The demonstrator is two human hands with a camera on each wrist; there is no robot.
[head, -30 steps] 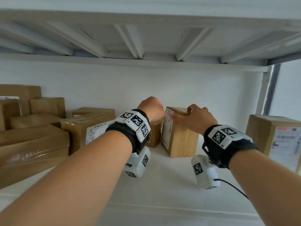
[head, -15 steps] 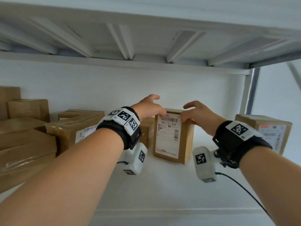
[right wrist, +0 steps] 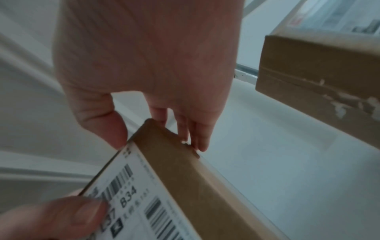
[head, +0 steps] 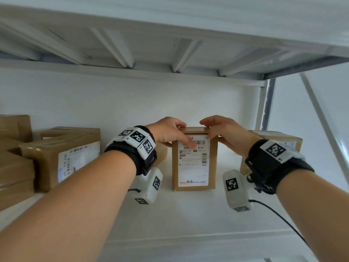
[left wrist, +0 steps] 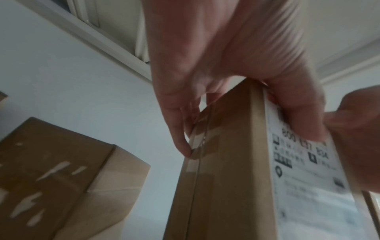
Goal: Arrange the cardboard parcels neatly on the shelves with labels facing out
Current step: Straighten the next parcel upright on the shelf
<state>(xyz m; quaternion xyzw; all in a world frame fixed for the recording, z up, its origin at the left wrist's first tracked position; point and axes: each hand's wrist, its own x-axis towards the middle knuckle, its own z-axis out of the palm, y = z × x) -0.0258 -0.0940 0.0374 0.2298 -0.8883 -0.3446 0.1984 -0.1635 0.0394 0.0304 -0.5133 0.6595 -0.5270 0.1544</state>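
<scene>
Standing upright on the white shelf [head: 188,220], the labelled parcel [head: 194,167] faces outward in the head view; the left hand [head: 168,132] and right hand [head: 225,132] clamp its top corners, thumbs covering part of the shipping label [head: 193,163]. Left of the parcel, stacked boxes [head: 56,157] are cut off by the frame; right of it, another box [head: 275,140] hides behind the wrist.

Left wrist view: fingers [left wrist: 180,129] curl behind the parcel's taped side, blurred.

Right wrist view: the thumb [right wrist: 98,120] pinches the parcel's front corner, fingers behind.
</scene>
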